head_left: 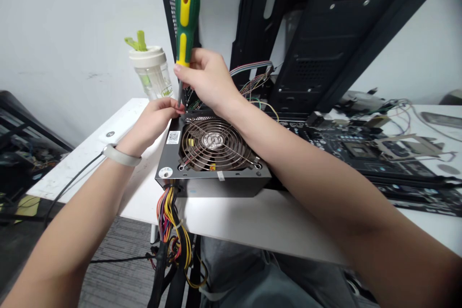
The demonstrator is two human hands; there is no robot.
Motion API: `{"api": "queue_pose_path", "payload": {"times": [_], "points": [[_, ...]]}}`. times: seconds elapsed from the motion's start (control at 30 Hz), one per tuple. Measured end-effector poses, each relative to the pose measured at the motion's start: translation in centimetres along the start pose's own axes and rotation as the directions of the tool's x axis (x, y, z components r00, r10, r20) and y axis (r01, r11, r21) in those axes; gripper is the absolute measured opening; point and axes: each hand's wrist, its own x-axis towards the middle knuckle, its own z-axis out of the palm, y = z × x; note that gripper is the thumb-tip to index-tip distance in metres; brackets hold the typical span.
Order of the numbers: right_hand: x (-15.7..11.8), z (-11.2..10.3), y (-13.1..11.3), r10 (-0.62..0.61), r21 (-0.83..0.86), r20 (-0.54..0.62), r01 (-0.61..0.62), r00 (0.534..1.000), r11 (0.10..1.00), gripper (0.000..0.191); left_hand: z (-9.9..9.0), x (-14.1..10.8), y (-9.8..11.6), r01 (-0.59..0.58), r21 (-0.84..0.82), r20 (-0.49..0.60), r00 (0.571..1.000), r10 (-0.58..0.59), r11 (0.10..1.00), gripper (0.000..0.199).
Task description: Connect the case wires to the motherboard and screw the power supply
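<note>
My right hand is closed around the lower end of a green and yellow screwdriver, held upright with its shaft pointing down. The fingers of my left hand are pinched together at the screwdriver's tip, by the far left corner of a power supply unit. Whatever lies between those fingertips is too small to make out. The power supply lies with its round fan grille facing up. From its near left side hangs a bundle of coloured cables, falling past the table edge.
Behind the power supply stands a black computer case. A lidded cup with a green straw is at the back left of the white table. Circuit boards and loose wires lie to the right.
</note>
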Motion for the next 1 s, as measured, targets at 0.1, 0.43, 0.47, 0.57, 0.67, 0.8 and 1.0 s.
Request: {"api": "queue_pose_path", "payload": {"times": [0.1, 0.43, 0.47, 0.57, 0.67, 0.8, 1.0], "points": [[0.1, 0.0, 0.1, -0.001, 0.005, -0.013, 0.001, 1.0, 1.0, 0.01, 0.1, 0.0, 0.0, 0.014, -0.023, -0.004, 1.0, -0.014, 1.0, 0.01], [-0.5, 0.0, -0.9, -0.003, 0.073, -0.05, 0.006, 0.999, 0.997, 0.013, 0.0, 0.0, -0.2, -0.016, -0.044, -0.012, 1.0, 0.016, 0.999, 0.017], [-0.5, -0.1, -1.0, -0.001, 0.074, -0.053, 0.005, 0.999, 0.997, 0.014, 0.1, 0.0, -0.2, -0.01, -0.014, -0.009, 1.0, 0.01, 1.0, 0.017], [-0.6, -0.1, -1.3, 0.014, 0.073, -0.082, -0.008, 0.997, 0.997, 0.015, 0.2, -0.1, -0.2, 0.022, 0.051, 0.001, 1.0, -0.022, 0.998, 0.014], [-0.7, -0.1, -1.5, 0.028, 0.065, -0.114, -0.021, 0.993, 0.998, 0.013, 0.3, -0.2, 0.0, 0.031, 0.063, 0.004, 0.999, -0.032, 0.998, 0.013], [-0.7, -0.1, -1.4, 0.009, 0.085, -0.11, 0.0, 0.994, 0.996, 0.009, 0.2, -0.3, 0.1, 0.03, 0.095, 0.003, 1.0, -0.031, 0.995, 0.013], [-0.9, -0.2, -1.6, 0.053, 0.15, -0.128, -0.034, 0.99, 0.988, 0.013, 0.1, 0.0, -0.4, 0.007, 0.07, -0.012, 1.0, -0.007, 0.997, 0.017]]}}
